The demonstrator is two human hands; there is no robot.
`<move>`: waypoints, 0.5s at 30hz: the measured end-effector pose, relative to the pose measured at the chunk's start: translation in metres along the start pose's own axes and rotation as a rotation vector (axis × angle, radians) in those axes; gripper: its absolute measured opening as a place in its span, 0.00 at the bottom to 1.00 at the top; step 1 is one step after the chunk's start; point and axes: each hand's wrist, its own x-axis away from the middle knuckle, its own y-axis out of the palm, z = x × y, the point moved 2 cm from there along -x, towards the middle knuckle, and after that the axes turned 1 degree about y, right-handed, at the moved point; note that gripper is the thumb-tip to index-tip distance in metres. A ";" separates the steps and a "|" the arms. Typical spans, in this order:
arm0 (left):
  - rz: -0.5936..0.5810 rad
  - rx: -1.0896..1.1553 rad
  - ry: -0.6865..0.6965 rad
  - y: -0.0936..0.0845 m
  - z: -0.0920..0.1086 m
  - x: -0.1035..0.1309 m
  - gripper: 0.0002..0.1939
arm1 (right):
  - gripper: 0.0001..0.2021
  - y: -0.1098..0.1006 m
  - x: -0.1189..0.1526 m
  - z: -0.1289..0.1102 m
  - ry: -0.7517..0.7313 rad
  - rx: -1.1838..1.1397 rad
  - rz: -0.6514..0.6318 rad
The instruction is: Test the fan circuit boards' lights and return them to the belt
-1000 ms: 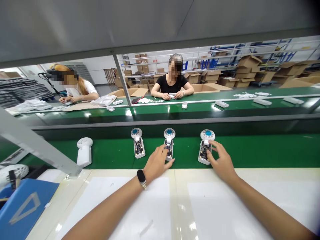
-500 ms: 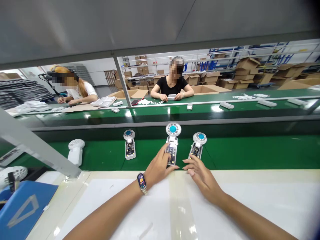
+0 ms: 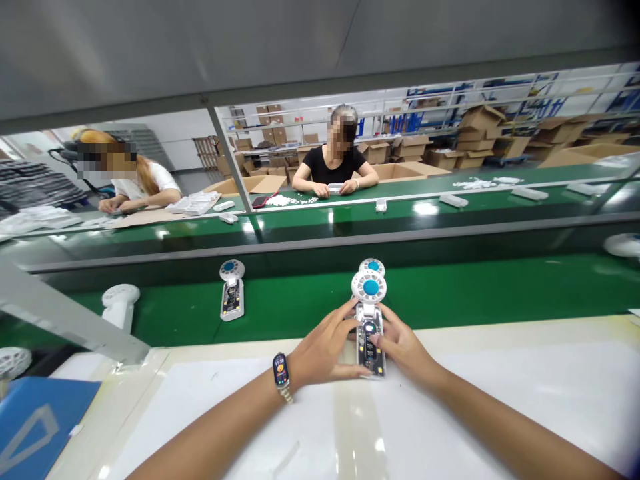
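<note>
Both hands now together on one fan unit [image 3: 370,330], pulled off the belt [image 3: 475,293] onto the white bench [image 3: 450,413] edge. A sec ago they were apart, each on a separate unit lying on the belt; half a sec ago the left hand had lifted the middle one. So: unit picked, brought in close for hands-on work.

Left hand [image 3: 323,350], w/ watch [image 3: 280,371] on the wrist, grips the unit's left side, fingers curled round the handle. Right hand [image 3: 403,343] holds the right side, thumb pressed on the open circuit-board face. Both clasped on the same unit, not loose. Unit stands roughly upright/tilted toward the camera, round head w/ blue centre on top, base touching the bench.

A 2nd unit [image 3: 372,267] sits just behind it on the belt, only its round head showing; looks like the one the right hand let go. A 3rd unit [image 3: 232,293] lies further left on the belt, well apart. White closed fan [image 3: 119,303] further left again. Another fan head [image 3: 623,245] at far right edge.

Grey frame bar [image 3: 75,320] slants across lower left; blue tray [image 3: 35,427] at the corner. Neither is near the hands. Nothing blocks the unit.

Across the far belt two co-workers sit, hands on own small parts. Cartons [image 3: 480,120] stacked behind.
</note>
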 end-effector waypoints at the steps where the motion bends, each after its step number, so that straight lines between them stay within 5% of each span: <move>1: -0.003 -0.007 -0.004 0.000 0.000 0.000 0.35 | 0.34 -0.001 0.000 0.000 0.002 -0.013 -0.011; 11: -0.018 -0.004 -0.029 0.002 -0.001 0.000 0.34 | 0.35 0.003 0.001 -0.010 0.075 -0.013 -0.002; 15: 0.058 0.037 -0.067 0.000 -0.004 0.001 0.33 | 0.34 0.004 0.003 -0.009 0.099 0.001 -0.007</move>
